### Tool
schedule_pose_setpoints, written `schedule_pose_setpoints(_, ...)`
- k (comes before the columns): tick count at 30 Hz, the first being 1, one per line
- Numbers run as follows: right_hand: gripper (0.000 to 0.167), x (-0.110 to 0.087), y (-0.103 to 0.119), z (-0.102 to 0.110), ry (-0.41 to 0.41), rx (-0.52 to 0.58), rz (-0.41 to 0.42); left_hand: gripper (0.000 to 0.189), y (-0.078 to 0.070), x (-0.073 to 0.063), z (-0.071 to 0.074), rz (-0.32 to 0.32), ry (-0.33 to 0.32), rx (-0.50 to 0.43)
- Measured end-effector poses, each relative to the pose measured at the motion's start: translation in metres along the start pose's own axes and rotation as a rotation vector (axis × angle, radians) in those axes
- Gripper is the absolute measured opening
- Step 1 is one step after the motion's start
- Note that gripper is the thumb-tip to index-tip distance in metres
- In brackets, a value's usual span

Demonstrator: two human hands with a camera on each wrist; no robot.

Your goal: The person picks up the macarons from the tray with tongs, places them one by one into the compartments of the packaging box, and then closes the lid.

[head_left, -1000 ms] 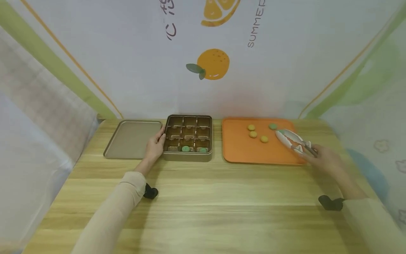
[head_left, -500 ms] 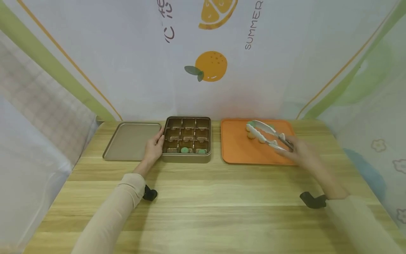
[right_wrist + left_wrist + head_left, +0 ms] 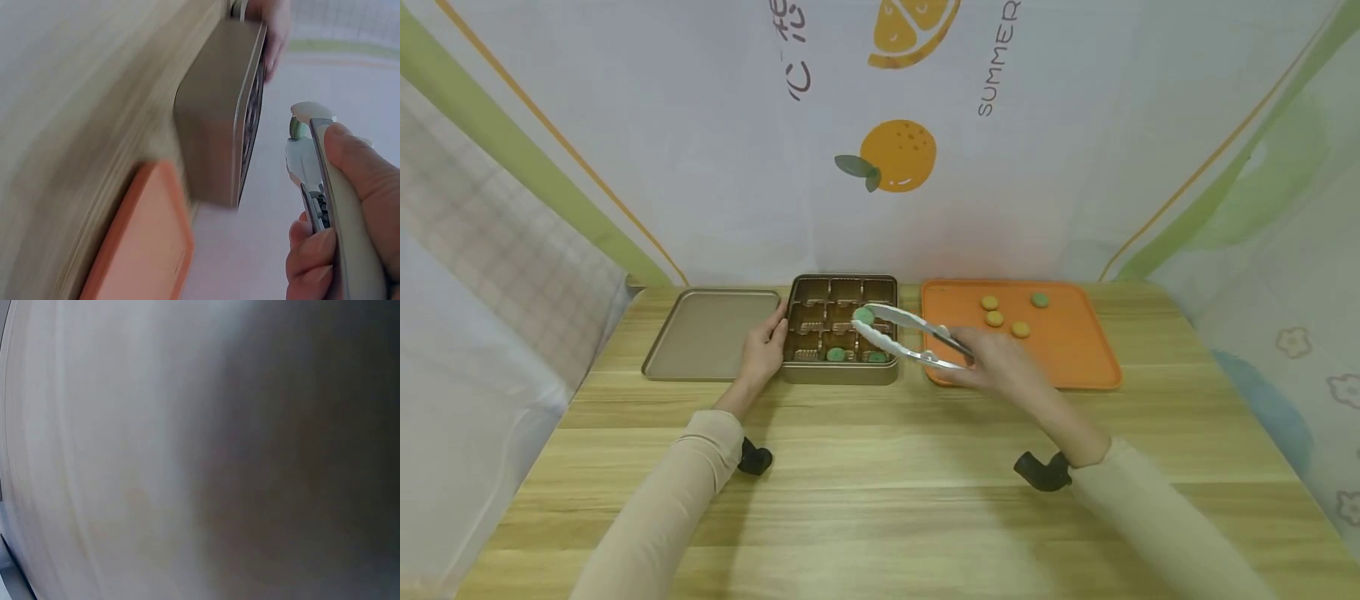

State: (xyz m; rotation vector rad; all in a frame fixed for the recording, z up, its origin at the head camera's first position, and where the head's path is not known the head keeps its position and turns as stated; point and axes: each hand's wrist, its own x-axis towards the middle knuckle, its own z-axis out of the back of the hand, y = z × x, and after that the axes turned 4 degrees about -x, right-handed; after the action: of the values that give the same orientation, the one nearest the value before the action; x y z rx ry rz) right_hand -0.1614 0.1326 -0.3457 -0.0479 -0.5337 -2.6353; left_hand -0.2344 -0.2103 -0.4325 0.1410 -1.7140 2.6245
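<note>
Tongs (image 3: 904, 317) brought a green disc (image 3: 864, 316) above the box (image 3: 841, 374).

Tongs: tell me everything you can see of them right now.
The tongs have two arms, metallic-looking toward the handles, with pale, scalloped-edged tips. The right hand grips the handles; the tips pinch a green round piece. In the head view they point left over the compartmented box; the right wrist view shows them clear of it.
</note>
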Motion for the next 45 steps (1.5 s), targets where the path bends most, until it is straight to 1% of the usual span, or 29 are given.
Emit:
schedule_pose_setpoints(2,0.042,0.007,0.013,-0.006,0.019,-0.009,0.008,0.043,0.000,0.000,0.000,0.002,-0.001,0.000)
schedule_pose_setpoints(5,0.049,0.017,0.028,-0.015,0.032,-0.050,0.058,0.043,0.000,-0.001,0.000,0.000,0.000,0.002)
schedule_pose_setpoints(8,0.054,0.026,0.038,-0.024,0.043,-0.090,0.092,0.043,-0.001,-0.001,0.000,-0.003,0.006,-0.002)
schedule_pose_setpoints(10,0.058,0.031,0.043,-0.030,0.058,-0.092,0.101,0.043,-0.001,-0.001,0.000,-0.006,0.011,-0.002)
schedule_pose_setpoints(17,0.049,0.044,0.050,-0.039,0.104,-0.055,0.083,0.043,-0.001,0.000,0.000,-0.005,0.014,-0.025)
schedule_pose_setpoints(21,0.045,0.048,0.051,-0.040,0.127,-0.035,0.064,0.043,-0.001,0.000,-0.001,0.004,0.012,-0.032)
schedule_pose_setpoints(27,0.044,0.053,0.053,-0.037,0.156,-0.026,0.052,0.043,0.000,0.001,0.000,-0.014,0.005,-0.032)
schedule_pose_setpoints(30,0.045,0.054,0.054,-0.037,0.172,-0.023,0.046,0.043,0.001,0.000,0.001,-0.016,0.008,-0.039)
schedule_pose_setpoints(36,0.046,0.051,0.052,-0.036,0.190,0.023,0.026,0.044,0.002,-0.001,-0.001,-0.010,0.027,-0.044)
schedule_pose_setpoints(42,0.043,0.040,0.040,-0.035,0.149,0.088,0.057,0.044,0.001,-0.001,0.001,0.005,0.038,-0.030)
schedule_pose_setpoints(45,0.041,0.031,0.029,-0.031,0.118,0.127,0.051,0.045,0.000,-0.001,0.002,0.000,0.048,-0.026)
